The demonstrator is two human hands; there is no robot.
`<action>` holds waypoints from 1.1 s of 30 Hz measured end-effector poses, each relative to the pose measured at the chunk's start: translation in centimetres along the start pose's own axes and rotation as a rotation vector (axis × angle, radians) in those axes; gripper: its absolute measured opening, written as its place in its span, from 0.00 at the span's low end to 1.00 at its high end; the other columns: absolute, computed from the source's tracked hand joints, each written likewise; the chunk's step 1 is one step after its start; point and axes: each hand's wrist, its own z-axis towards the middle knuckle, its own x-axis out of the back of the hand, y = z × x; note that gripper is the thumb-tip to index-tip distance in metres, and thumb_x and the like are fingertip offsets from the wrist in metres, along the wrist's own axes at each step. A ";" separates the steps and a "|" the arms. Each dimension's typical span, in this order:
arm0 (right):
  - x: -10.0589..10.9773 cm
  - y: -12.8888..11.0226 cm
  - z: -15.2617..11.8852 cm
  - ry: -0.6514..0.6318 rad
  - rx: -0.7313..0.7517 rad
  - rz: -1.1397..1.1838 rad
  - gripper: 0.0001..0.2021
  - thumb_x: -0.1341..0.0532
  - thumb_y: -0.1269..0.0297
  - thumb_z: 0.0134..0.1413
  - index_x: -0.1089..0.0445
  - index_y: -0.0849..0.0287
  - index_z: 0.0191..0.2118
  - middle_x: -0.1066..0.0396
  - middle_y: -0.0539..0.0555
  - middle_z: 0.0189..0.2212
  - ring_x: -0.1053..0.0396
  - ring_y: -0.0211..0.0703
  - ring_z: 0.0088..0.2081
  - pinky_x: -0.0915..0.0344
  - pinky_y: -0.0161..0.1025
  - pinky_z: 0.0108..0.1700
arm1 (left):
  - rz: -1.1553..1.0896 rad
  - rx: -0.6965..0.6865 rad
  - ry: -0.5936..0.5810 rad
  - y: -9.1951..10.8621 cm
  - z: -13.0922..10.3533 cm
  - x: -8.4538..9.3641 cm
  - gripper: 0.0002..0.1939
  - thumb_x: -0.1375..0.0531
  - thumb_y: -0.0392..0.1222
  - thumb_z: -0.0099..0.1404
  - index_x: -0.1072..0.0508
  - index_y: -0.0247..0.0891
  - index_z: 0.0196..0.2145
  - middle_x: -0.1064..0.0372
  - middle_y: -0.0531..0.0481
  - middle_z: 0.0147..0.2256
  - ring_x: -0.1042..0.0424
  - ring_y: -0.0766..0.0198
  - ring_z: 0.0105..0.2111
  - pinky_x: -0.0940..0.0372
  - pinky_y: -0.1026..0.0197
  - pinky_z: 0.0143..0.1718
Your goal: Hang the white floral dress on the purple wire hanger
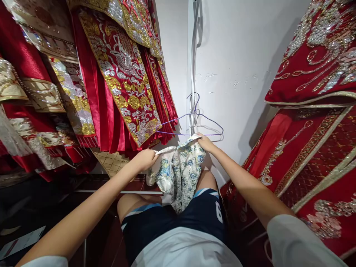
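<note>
A white garment with a blue and green floral pattern [180,172] hangs between my two hands, its upper edge pulled out sideways. My left hand [146,159] is closed on one end of that edge. At the other end, my right hand [205,142] pinches the cloth with its fingers closed. The garment's lower part drapes in folds over my lap. Just beyond it, a purple clothes hanger [207,115] hangs by its hook against the wall, with no cloth on it. Whether the garment is a skirt, shorts or a top, I cannot tell.
Red embroidered garments with gold and silver thread [125,74] hang at the left. More beaded red clothing [319,148] hangs at the right, close to my right arm. A white vertical rail [192,63] runs down the white wall [236,48]. Low at the left lies a printed card [22,241].
</note>
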 end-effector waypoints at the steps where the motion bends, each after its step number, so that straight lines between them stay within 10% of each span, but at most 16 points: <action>1: 0.3 0.0 -0.3 -0.004 0.019 -0.003 0.13 0.47 0.67 0.42 0.29 0.57 0.35 0.25 0.53 0.31 0.33 0.46 0.33 0.37 0.39 0.38 | -0.012 -0.008 0.019 0.2 0.2 0.2 0.24 0.56 0.45 0.72 0.24 0.33 0.34 0.23 0.33 0.37 0.23 0.47 0.38 0.35 0.53 0.40; 12: 7.1 -1.4 -5.2 0.133 0.062 -0.048 0.05 0.47 0.65 0.38 0.36 0.56 0.21 0.43 0.46 0.17 0.45 0.39 0.23 0.50 0.35 0.27 | -0.209 -0.094 0.455 1.2 4.5 4.2 0.24 0.60 0.49 0.74 0.30 0.32 0.38 0.38 0.28 0.61 0.42 0.45 0.64 0.46 0.45 0.64; 17: 6.7 -2.2 -5.5 0.120 0.010 -0.038 0.06 0.48 0.64 0.39 0.38 0.56 0.19 0.44 0.46 0.16 0.46 0.38 0.22 0.49 0.35 0.25 | -0.240 -0.102 0.497 1.5 6.3 7.4 0.21 0.56 0.51 0.74 0.34 0.38 0.30 0.27 0.42 0.33 0.27 0.54 0.36 0.35 0.55 0.39; 21: 5.9 -2.5 -5.5 0.141 -0.008 -0.022 0.05 0.48 0.64 0.40 0.42 0.56 0.18 0.45 0.46 0.17 0.47 0.37 0.23 0.50 0.35 0.26 | -0.353 -0.213 0.657 3.7 3.5 5.1 0.17 0.51 0.50 0.73 0.36 0.39 0.28 0.32 0.48 0.28 0.33 0.60 0.30 0.42 0.59 0.33; 26: 5.5 -3.0 -5.4 0.152 -0.043 -0.013 0.06 0.47 0.64 0.39 0.44 0.55 0.18 0.48 0.45 0.16 0.48 0.37 0.22 0.50 0.35 0.25 | -0.691 -0.363 0.089 8.9 0.5 -3.4 0.11 0.44 0.48 0.69 0.31 0.39 0.42 0.27 0.49 0.35 0.31 0.62 0.31 0.38 0.60 0.35; 29: 5.5 -3.2 -5.4 0.149 -0.050 -0.025 0.06 0.48 0.63 0.40 0.41 0.56 0.19 0.45 0.46 0.16 0.46 0.38 0.23 0.48 0.35 0.26 | -0.942 -0.347 -0.203 12.4 1.1 -8.1 0.30 0.37 0.50 0.62 0.40 0.39 0.57 0.30 0.40 0.51 0.28 0.62 0.34 0.33 0.58 0.38; 33: 5.9 -3.1 -5.5 0.135 -0.050 -0.063 0.07 0.47 0.63 0.41 0.40 0.56 0.18 0.43 0.46 0.16 0.45 0.38 0.22 0.48 0.35 0.26 | -0.901 -0.277 -0.657 15.2 1.9 -10.4 0.31 0.37 0.54 0.60 0.38 0.37 0.56 0.31 0.36 0.52 0.25 0.63 0.28 0.30 0.59 0.29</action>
